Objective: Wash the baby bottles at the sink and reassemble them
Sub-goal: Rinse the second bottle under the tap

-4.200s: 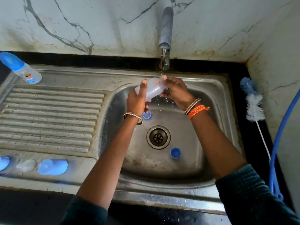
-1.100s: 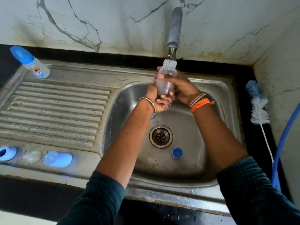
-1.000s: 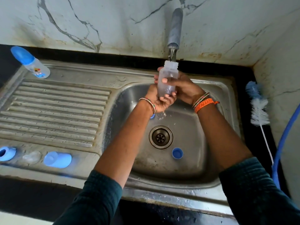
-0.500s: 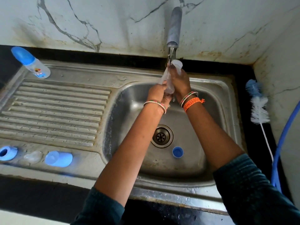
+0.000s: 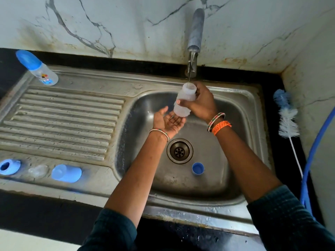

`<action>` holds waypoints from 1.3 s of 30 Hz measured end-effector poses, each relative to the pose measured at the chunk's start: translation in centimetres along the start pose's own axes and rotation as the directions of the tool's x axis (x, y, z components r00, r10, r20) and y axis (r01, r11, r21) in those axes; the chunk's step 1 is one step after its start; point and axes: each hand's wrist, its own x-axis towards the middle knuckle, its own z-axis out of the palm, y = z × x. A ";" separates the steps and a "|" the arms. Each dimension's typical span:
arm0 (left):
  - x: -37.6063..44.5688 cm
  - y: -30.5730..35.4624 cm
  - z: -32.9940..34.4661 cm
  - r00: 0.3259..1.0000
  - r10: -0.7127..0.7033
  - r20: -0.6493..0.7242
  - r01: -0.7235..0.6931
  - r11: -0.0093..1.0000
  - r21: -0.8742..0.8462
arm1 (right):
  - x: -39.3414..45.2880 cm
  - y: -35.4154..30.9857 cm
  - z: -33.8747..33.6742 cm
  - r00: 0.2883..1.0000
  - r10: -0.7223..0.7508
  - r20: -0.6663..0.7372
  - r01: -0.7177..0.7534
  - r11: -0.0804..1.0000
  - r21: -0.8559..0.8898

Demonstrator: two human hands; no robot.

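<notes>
Steel sink basin (image 5: 241, 124) fills the middle. Right hand (image 5: 203, 104) has its fingers wrapped around a clear plastic baby bottle (image 5: 184, 104), held upright under the tap (image 5: 194, 33) at 12 o'clock. Left hand (image 5: 169, 121) sits cupped, fingers relaxed, just below it. Small blue cap (image 5: 198, 168) lies at 5 o'clock of the drain (image 5: 179, 151).

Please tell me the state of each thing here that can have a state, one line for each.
tap: running, thin stream
open bottle: uncapped, upright under the stream
right hand: grips the open bottle
left hand: open, palm up below the bottle
capped bottle: assembled, cap on
blue ring: loose in the sink
blue cap: lying on its side
</notes>
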 end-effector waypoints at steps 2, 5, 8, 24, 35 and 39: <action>0.3 0.1 0.4 0.999 0.001 0.037 -0.002 1.000 0.004 | -0.7 -0.3 0.3 0.995 -0.097 -0.001 0.096 0.993 -0.062; 0.5 0.5 2.0 0.993 0.067 0.098 -0.073 0.996 0.056 | -0.9 -0.8 0.5 0.975 -0.220 -0.039 0.212 0.966 -0.149; 0.7 1.3 3.2 0.994 0.108 0.034 -0.111 0.985 0.132 | -0.4 -1.7 -0.1 0.964 -0.261 0.046 0.265 0.947 -0.185; 2.7 6.0 3.9 0.975 0.223 -0.006 -0.173 0.775 0.608 | 1.4 -2.8 -5.0 0.808 -0.373 0.457 0.572 0.305 -0.762; 4.0 2.4 4.0 0.516 0.855 0.063 -0.629 0.328 0.705 | 2.4 -4.2 -1.8 0.869 0.474 0.138 -0.494 0.823 0.280; 3.5 1.7 4.6 0.895 0.426 -0.134 -0.294 0.788 0.541 | 1.1 -2.9 1.0 0.988 -0.143 -0.067 0.121 0.958 -0.260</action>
